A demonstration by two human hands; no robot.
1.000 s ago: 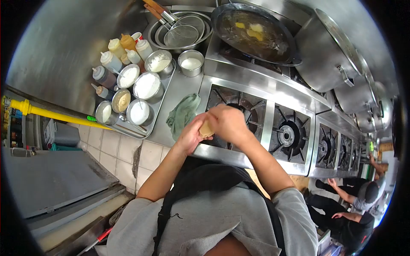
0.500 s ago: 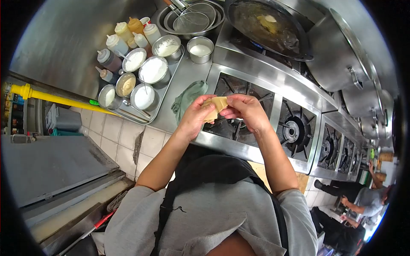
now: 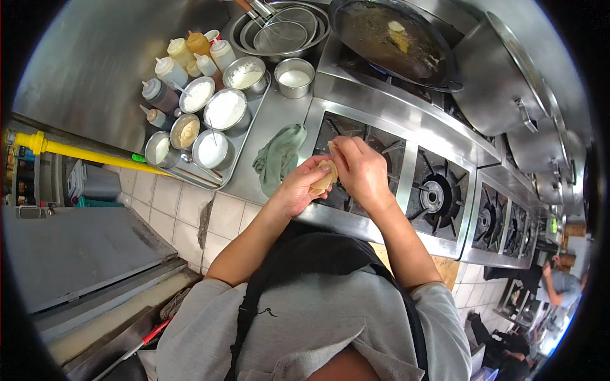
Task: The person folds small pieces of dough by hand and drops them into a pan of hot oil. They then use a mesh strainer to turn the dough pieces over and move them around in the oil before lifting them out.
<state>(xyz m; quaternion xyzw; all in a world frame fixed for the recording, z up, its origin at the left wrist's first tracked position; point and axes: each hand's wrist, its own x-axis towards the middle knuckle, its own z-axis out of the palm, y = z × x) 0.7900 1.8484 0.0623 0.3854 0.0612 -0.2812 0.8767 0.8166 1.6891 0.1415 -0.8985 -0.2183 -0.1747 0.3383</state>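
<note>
Thin pale yellow sheets (image 3: 323, 181), like dough wrappers, are bunched in my left hand (image 3: 300, 188), thumb on top. My right hand (image 3: 361, 166) is pressed close against it, fingers pinching an edge of the pale sheets near their upper end. Both hands are over the front edge of the stove (image 3: 403, 170), by its nearest burner. Just left of them a crumpled green cloth (image 3: 277, 156) lies on the steel counter.
A tray (image 3: 236, 156) holds metal bowls of white and tan powders and squeeze bottles. Behind are strainers (image 3: 279, 37) in a basin, a wok (image 3: 381, 47) with liquid and a yellow piece, and large pots (image 3: 492, 82). Co-workers (image 3: 562, 286) are at the far right.
My right hand has turned and closed in over my left, and the sheets now look more gathered. The co-workers at the far right have shifted.
</note>
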